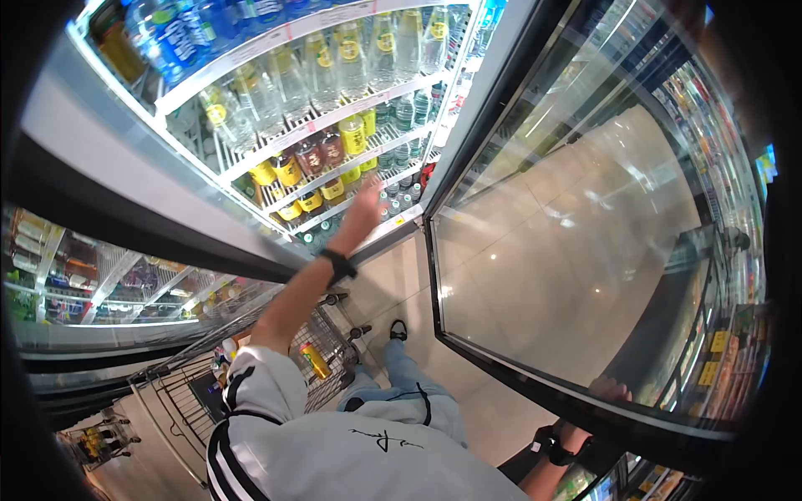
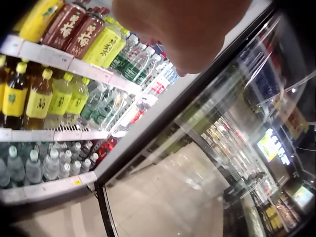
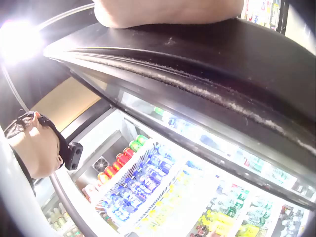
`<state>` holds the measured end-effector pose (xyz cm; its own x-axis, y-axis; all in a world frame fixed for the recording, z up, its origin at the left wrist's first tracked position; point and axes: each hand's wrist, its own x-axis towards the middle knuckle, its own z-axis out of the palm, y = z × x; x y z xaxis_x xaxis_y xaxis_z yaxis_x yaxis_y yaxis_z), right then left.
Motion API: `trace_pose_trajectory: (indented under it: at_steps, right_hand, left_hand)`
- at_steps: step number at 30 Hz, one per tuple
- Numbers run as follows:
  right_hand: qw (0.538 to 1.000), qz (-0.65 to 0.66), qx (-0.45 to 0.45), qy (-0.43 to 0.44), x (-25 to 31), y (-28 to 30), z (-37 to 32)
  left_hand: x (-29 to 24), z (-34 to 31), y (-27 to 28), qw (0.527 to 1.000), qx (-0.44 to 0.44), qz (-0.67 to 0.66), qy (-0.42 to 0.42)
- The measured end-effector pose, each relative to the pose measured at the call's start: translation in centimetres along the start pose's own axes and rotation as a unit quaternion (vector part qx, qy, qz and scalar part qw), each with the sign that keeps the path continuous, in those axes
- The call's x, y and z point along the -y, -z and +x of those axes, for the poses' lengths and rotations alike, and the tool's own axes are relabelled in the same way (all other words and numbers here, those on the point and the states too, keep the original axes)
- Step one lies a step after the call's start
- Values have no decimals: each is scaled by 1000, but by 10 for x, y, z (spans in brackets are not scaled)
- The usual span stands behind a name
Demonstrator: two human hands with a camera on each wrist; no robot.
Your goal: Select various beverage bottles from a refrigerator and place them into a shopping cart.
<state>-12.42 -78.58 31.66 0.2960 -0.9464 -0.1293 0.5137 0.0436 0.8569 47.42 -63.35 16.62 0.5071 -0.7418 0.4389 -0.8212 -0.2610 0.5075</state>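
Left hand (image 1: 365, 209) near shelved bottles (image 1: 352, 138), grip unclear; right hand (image 1: 611, 389) clenched round door frame (image 1: 535, 388).

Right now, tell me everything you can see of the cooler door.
The cooler door stands swung open beside the lit shelves. It has a clear, shiny, glass-looking pane in a dark frame, with floor tiles showing through. The right hand curls over its outer edge. I can't make out a handle.

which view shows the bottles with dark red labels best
The left wrist view: the bottles with dark red labels are closest there, their printed characters large. The head view shows them smaller, between yellow-labelled bottles. The right wrist view is too glaring to tell.
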Motion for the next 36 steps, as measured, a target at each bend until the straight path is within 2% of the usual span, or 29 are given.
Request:
trace_pose_trajectory:
  at_steps: [1,2,3,4,5,7,8,9,11,13,15,17,20,23,25,27,29,30,31,33,34,36]
  right_hand:
    - [993,106,7,43,-27,13,-4]
    - [994,106,3,38,-32,22,-14]
    - [964,-243,88,56,-31,34,-25]
    - [809,-561,164,64,-28,46,-35]
    - [548,-804,223,62,-27,58,-45]
    - [601,-767,213,69,-38,87,-59]
    - [552,-812,158,108,-64,107,-79]
    - [552,-815,172,40,-63,118,-86]
    - [548,-820,49,161,-135,165,-130]
    - [509,-849,131,58,-119,194,-138]
    - [517,-838,162,-67,-183,233,-170]
    - [476,-831,227,-179,-211,268,-178]
    - [434,-836,238,-239,-246,327,-171]
    - [380,-846,298,-226,-283,390,-168]
    - [371,-837,330,-229,-307,419,-170]
    - [362,-832,345,-240,-319,447,-157]
    - [316,-844,375,-214,-326,465,-147]
    - [334,-834,381,-217,-331,468,-155]
    - [327,-834,384,-223,-331,473,-155]
    - [280,-817,469,-186,-332,482,-154]
    - [277,-817,470,-187,-326,486,-155]
    - [213,-832,479,-182,-306,482,-181]
  left_hand:
    - [-24,-45,1,1000,-7,-4,-7]
    - [-35,-90,-1,1000,-13,-13,-25]
    - [-46,-131,3,999,-18,-22,-43]
    - [-56,-173,10,999,5,-49,7]
    - [-66,-210,20,995,28,-76,56]
    - [-80,-283,42,986,-8,-64,156]
    - [-82,-317,54,984,-14,-61,167]
    - [-82,-354,67,978,-4,-42,203]
    - [-82,-418,91,965,0,-20,261]
    - [-78,-479,114,922,10,8,387]
    - [-59,-555,118,889,38,76,450]
    - [-58,-616,127,859,18,102,502]
    - [-65,-690,132,821,13,134,556]
    - [-88,-729,139,759,32,130,637]
    - [-99,-746,137,736,43,141,660]
    - [-102,-741,133,732,24,155,663]
    - [-105,-733,134,730,9,167,663]
    - [-105,-731,134,725,-1,194,661]
    - [-106,-728,134,719,-11,222,658]
    - [-107,-730,130,720,-11,225,657]
    - [-108,-730,130,718,-20,226,658]
    - [-107,-728,132,719,-29,224,657]
